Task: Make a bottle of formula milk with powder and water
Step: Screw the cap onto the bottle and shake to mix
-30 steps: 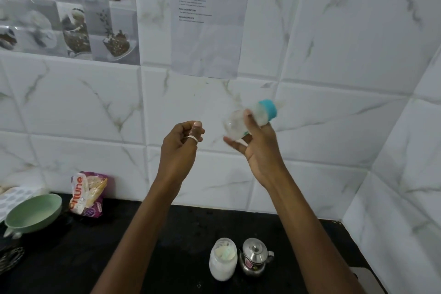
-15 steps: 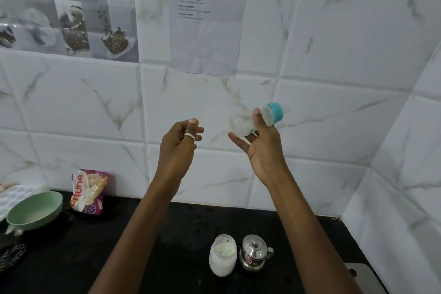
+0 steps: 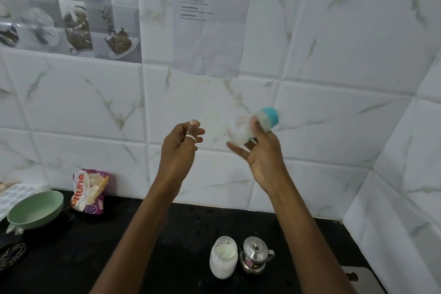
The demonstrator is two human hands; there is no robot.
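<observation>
Standing nearest the camera at the bottom centre of the frame, a glass jar of white powder (image 3: 223, 257) and a small lidded steel pot (image 3: 255, 255) sit just beside each other on the black counter (image 3: 167, 246), both untouched. Further back at the left edge rest a pale green bowl (image 3: 35, 210) and a printed snack packet (image 3: 89, 191) against the wall. Above them both forearms rise to mid-frame. The right hand (image 3: 261, 150) has its grip closed round the feeding bottle (image 3: 253, 126), which is blurred, so the exact finger placement cannot be told; the bottle's long axis tilts up and to the right, its teal cap (image 3: 270, 117) at the upper right end and its pale, cloudy body toward the left. The left hand (image 3: 180, 144) hangs just left of the bottle, apart from it, its fingers loosely curled and holding nothing, a pale ring on one finger. The blur suggests the mixing shake is under way, so the task looks close to done. Any steadying or setting down would fall to the right hand; the left is near enough to help. Farthest back, a printed sheet (image 3: 211, 16) hangs on the marbled tiles.
</observation>
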